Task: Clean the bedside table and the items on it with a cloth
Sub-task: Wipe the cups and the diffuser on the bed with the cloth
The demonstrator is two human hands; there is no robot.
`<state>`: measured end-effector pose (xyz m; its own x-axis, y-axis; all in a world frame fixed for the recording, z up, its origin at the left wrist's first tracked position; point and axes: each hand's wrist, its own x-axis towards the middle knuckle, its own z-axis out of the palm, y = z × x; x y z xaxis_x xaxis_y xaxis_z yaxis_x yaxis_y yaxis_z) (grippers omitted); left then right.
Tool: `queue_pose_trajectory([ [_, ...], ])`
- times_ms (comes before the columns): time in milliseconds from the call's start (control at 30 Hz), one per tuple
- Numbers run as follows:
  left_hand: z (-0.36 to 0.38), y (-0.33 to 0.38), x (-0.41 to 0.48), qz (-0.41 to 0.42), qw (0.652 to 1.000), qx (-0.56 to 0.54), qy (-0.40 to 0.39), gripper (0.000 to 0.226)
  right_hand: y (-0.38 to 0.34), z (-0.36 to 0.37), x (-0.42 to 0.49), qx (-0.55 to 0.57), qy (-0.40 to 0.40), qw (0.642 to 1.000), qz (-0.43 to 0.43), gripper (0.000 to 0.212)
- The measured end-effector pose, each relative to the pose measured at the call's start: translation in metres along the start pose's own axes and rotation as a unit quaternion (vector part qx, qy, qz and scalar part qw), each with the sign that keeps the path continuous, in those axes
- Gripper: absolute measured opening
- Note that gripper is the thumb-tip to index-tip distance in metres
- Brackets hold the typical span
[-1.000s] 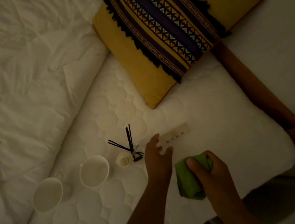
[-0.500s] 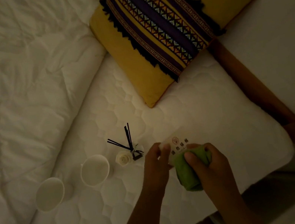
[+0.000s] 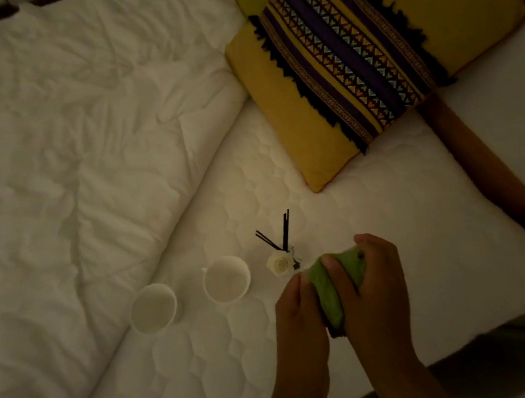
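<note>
Both hands, left hand (image 3: 295, 311) and right hand (image 3: 370, 279), closed around green cloth (image 3: 330, 291) near mattress (image 3: 398, 228) corner; contents hidden; recommend wiping all faces.

you have the bunched bright green cloth (image 3: 330, 288) clamped between your two hands, wrapped so tightly around whatever is inside that the item itself is hidden. beside it on the white quilted mattress top (image 3: 398, 228) stands the small white reed diffuser bottle with thin black sticks (image 3: 280, 263), upright, its sticks fanning up and away from you (it sits just left of the cloth, nearly touching). further left sit two round white paper cups, the nearer cup (image 3: 226, 278) close to the diffuser and the farther cup (image 3: 153, 307) beside the edge of the duvet, both upright and open-mouthed.
</note>
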<state>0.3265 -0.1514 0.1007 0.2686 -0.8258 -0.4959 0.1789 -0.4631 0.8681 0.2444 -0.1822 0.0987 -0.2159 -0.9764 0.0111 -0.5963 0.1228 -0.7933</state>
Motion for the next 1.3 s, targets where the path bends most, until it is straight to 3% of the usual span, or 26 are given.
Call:
queue_pose_trajectory([
  [400, -0.086, 0.021, -0.013, 0.059, 0.998, 0.001, 0.017, 0.037, -0.04, 0.029, -0.029, 0.071, 0.038, 0.997, -0.013, 0.022],
  [567, -0.123, 0.023, -0.023, 0.056, 0.998, 0.006, -0.009, 0.039, -0.046, 0.035, -0.04, 0.13, 0.023, 0.99, 0.046, 0.032],
  [667, -0.137, 0.021, -0.026, 0.048, 0.999, 0.003, 0.002, 0.035, -0.052, 0.043, -0.05, 0.126, 0.026, 0.99, 0.058, 0.028],
  [1033, -0.149, 0.016, -0.035, 0.032, 0.999, -0.015, 0.025, 0.033, -0.069, 0.076, -0.08, 0.023, 0.036, 0.999, -0.012, 0.031],
  [1133, -0.144, 0.013, -0.036, -0.026, 0.997, -0.067, 0.039, 0.031, -0.073, 0.082, -0.089, 0.006, 0.033, 0.999, -0.025, 0.036],
  [1200, -0.142, 0.014, -0.037, -0.084, 0.989, -0.114, 0.042, 0.038, -0.078, 0.085, -0.095, 0.004, 0.025, 0.999, -0.033, 0.04],
  [1300, -0.139, 0.016, -0.039, -0.076, 0.987, -0.132, 0.04, 0.054, -0.082, 0.088, -0.104, -0.018, 0.017, 0.999, -0.042, 0.042],
])
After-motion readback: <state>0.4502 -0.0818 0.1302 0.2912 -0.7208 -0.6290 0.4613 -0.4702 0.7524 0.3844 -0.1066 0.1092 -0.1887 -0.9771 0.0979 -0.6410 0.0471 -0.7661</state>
